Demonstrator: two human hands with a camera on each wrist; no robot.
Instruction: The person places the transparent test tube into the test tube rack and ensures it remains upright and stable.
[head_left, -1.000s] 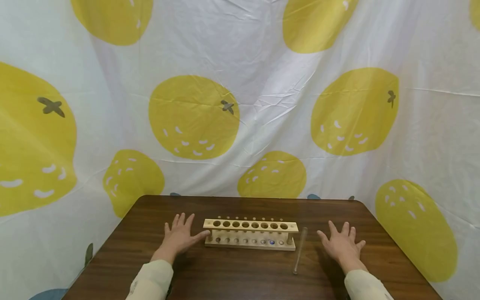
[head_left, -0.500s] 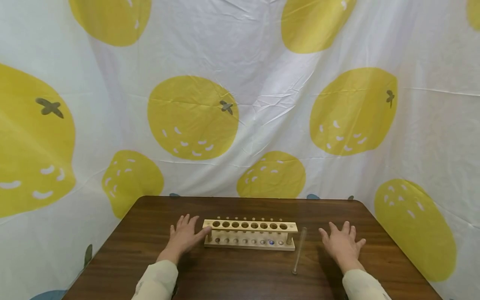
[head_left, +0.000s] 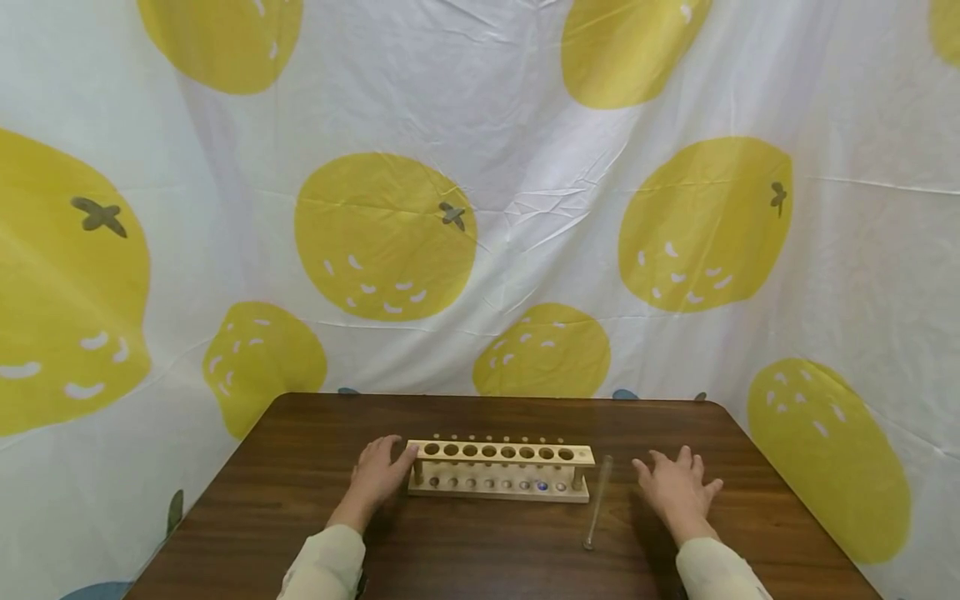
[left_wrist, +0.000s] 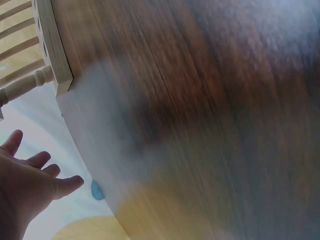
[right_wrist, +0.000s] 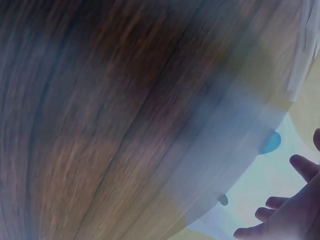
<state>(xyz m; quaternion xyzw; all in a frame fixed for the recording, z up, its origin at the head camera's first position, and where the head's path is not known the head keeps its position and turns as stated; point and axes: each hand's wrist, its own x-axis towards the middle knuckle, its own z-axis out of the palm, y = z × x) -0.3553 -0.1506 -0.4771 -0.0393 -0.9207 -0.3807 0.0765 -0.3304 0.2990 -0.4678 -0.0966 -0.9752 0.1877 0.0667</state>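
Observation:
A pale wooden test tube rack (head_left: 498,452) stands on the table, with a row of round holes in its top bar and a row of pegs behind. One spot in its lower board shows blue. My left hand (head_left: 375,477) is at the rack's left end, its thumb right at the end of the top bar and its fingers loosely bent. In the left wrist view, that hand (left_wrist: 25,190) holds nothing. A clear glass test tube (head_left: 597,504) lies right of the rack, slanting toward me. Right of the tube, my right hand (head_left: 677,487) hovers palm down, fingers spread.
The dark wood-grain table (head_left: 480,558) has rounded far corners. Behind it and along both sides hangs a white cloth (head_left: 540,250) printed with yellow lemons, close to the table's edges.
My left hand has moved right and its fingers have bent inward at the rack's end. My right hand has shifted slightly left toward the tube. Rack and tube lie as before.

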